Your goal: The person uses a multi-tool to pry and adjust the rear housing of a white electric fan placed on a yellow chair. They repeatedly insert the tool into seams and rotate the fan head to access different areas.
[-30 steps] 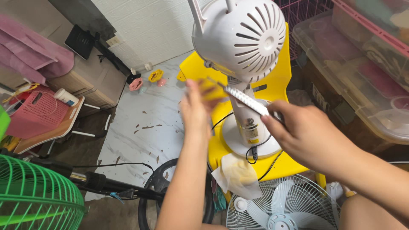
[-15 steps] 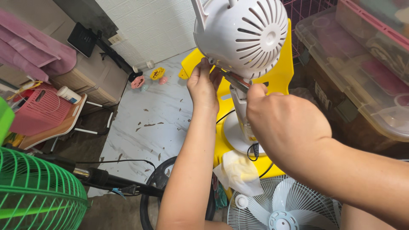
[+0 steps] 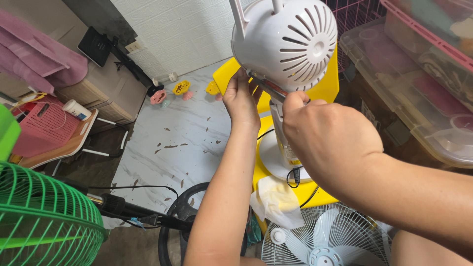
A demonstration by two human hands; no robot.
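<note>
Mid-step on the underside of the white fan motor housing [image 3: 286, 42], at upper centre of the frame, above its round base on the yellow stool [image 3: 295, 192]. Left hand [image 3: 241, 101] pressed up against the housing's lower left edge, fingers curled loosely to steady it, nothing clasped inside. Right hand [image 3: 330, 143] closed in a fist round a screwdriver [image 3: 268, 88], only the metal shaft and a red band showing, tip angled up to the housing's bottom seam. Probably working a screw there; screw itself hidden. Next move likely calls for keeping the tip seated and square while turning, the housing braced against twisting. Crumpled white cloth [image 3: 276, 204] at the stool's front edge, white fan grille [image 3: 325, 239] lower right, green fan grille [image 3: 44, 221] lower left.
</note>
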